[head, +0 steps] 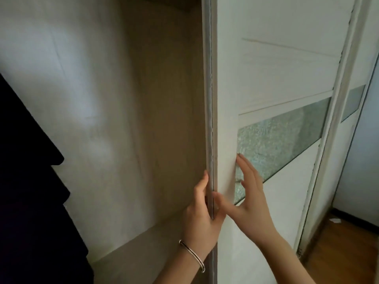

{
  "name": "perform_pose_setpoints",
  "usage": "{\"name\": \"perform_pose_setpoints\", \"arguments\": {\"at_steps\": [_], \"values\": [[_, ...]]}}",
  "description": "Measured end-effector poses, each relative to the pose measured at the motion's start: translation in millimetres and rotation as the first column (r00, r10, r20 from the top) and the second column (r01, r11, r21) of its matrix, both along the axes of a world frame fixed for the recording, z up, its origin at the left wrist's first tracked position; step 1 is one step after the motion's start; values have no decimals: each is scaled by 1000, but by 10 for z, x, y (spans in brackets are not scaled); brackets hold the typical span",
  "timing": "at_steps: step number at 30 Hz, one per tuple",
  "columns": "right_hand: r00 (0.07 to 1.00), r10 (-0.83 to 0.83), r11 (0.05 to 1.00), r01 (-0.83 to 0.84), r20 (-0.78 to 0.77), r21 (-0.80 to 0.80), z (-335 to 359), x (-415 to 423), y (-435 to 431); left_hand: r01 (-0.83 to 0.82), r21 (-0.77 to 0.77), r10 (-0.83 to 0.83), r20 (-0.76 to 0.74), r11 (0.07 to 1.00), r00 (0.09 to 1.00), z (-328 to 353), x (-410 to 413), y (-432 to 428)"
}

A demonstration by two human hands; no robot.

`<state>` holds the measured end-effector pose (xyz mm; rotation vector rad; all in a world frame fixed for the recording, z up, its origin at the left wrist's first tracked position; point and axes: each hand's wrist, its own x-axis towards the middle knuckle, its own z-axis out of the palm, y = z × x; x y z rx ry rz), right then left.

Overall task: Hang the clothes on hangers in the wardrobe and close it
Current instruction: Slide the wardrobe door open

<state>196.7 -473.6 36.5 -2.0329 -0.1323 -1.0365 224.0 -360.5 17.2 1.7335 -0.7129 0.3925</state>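
free: wardrobe opening (123, 140) wide, between dark clothes (24, 181) far left and the edge of the sliding door (276, 68) | blocked: door fills right, my right hand (249, 193) flat on it | edge: my left hand (202, 220) wraps it

Wood floor (348, 253) low right: small white scrap (334, 220) on its far end, dark skirting board (356, 218) bordering it behind, pale blue wall (356, 171) above.

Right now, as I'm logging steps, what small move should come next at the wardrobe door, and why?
Probably slide the door leftward across the opening: the left hand grips its edge, the right hand presses flat on its face, the wardrobe stands open, and dark clothes hang at the left.
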Motion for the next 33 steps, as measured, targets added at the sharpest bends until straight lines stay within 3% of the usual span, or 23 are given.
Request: {"name": "perform_pose_setpoints", "arguments": {"at_steps": [7,22,25,29,31,33], "values": [[999,-43,998,43,1,49,24,262,-667,72,-10,-73,-86,997,994,6,300,-735],[992,-129,991,129,-13,25,69,513,-1271,78,100,-77,-17,992,997,0,597,-1388],[993,-116,993,116,-4,33,57,540,-1282,113,28,-111,-70,993,991,12,607,-1337],[992,-126,990,124,29,68,25,564,-1213,112,-196,-161,-257,974,953,16,505,-1228],[980,-177,980,168,86,104,12,527,-1074,94,-175,-141,-284,980,948,17,445,-1132],[932,-239,969,247,271,5,31,483,-886,100,-137,-138,-301,986,944,44,397,-942]]}}
